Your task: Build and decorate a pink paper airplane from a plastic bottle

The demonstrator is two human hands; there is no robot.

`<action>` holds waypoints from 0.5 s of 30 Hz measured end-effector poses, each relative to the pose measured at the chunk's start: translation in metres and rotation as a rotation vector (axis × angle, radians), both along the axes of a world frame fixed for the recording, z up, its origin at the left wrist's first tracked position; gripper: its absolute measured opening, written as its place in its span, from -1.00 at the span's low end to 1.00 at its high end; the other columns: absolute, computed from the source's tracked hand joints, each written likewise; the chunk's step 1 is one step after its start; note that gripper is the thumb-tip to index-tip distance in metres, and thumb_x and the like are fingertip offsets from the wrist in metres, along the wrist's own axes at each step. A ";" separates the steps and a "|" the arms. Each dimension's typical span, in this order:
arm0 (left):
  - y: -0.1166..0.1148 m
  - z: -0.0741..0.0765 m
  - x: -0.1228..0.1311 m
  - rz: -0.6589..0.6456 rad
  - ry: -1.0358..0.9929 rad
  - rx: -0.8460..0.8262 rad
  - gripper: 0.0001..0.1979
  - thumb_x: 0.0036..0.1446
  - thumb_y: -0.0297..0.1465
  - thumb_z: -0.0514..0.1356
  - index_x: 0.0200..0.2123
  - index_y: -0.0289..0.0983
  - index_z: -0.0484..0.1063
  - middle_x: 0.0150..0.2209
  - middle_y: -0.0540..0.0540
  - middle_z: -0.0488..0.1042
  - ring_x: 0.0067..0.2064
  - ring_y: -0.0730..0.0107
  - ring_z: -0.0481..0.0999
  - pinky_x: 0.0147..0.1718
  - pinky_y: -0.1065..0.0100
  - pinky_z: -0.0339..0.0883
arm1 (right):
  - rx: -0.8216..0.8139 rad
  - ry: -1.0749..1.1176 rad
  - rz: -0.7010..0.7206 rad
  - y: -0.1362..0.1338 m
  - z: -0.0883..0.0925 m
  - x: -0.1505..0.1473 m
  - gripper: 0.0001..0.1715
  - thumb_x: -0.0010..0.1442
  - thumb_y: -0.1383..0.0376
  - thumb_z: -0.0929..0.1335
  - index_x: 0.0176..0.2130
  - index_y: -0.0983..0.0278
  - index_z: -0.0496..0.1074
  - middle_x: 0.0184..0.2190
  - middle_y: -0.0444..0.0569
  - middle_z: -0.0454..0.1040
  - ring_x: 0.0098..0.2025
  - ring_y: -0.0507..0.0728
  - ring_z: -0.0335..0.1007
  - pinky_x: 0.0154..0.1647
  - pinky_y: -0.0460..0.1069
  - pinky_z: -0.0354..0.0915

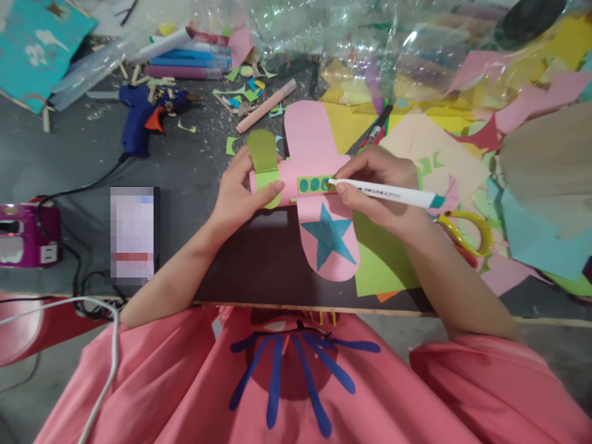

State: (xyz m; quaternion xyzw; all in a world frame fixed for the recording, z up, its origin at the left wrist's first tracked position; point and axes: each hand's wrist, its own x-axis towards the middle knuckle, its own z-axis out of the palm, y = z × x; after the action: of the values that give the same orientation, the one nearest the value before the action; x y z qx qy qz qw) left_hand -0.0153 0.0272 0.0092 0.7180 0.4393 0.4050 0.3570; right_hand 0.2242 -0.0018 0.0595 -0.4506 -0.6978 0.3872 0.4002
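Observation:
A pink paper cutout (311,131) shaped like an airplane lies near the table's front edge. Its lower wing bears a teal star (329,235). Across its middle runs a green strip (301,184) with three teal dots in a row. My right hand (379,185) grips a white marker (393,193) with a teal end, its tip at the rightmost dot. My left hand (243,185) pinches the cutout's left end, thumb on top of a light green rounded piece (267,180). An olive green flap (262,150) stands above that thumb.
A blue glue gun (136,117) with a cord lies at left, above a phone (132,234). Yellow-handled scissors (485,234) rest among paper scraps at right. A pink marker (266,106) lies behind the cutout. Clear plastic wrap (324,37) spreads across the back.

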 end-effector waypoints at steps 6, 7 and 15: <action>0.000 0.000 0.000 0.000 -0.005 -0.002 -0.50 -0.09 0.09 0.27 -0.17 -0.10 0.46 -0.11 -0.12 0.49 -0.02 0.10 0.46 0.02 -0.01 0.33 | 0.014 -0.106 -0.047 -0.002 -0.001 -0.002 -0.86 0.14 0.23 0.39 -0.44 0.17 0.38 -0.52 -0.15 0.40 -0.52 0.01 0.26 -0.56 -0.05 0.15; 0.000 0.000 0.000 -0.001 -0.006 -0.001 -0.50 -0.09 0.09 0.27 -0.17 -0.10 0.46 -0.12 -0.12 0.49 -0.02 0.10 0.46 0.02 0.00 0.33 | 0.020 -0.108 -0.048 -0.002 0.000 -0.002 -0.86 0.14 0.24 0.39 -0.44 0.17 0.38 -0.52 -0.16 0.40 -0.52 0.00 0.26 -0.56 -0.05 0.15; 0.000 0.001 0.000 0.005 0.008 -0.009 -0.52 -0.06 0.06 0.27 -0.17 -0.12 0.47 -0.12 -0.12 0.49 -0.02 0.09 0.46 0.02 0.01 0.33 | 0.014 -0.031 -0.014 -0.001 0.003 -0.002 -0.82 0.11 0.38 0.39 -0.46 0.20 0.31 -0.59 -0.21 0.34 -0.55 -0.04 0.20 -0.57 -0.07 0.09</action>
State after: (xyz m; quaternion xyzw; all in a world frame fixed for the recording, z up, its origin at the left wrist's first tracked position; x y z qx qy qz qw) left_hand -0.0151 0.0271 0.0101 0.7169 0.4445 0.4008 0.3575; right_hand 0.2223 -0.0032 0.0629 -0.4586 -0.7035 0.3722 0.3953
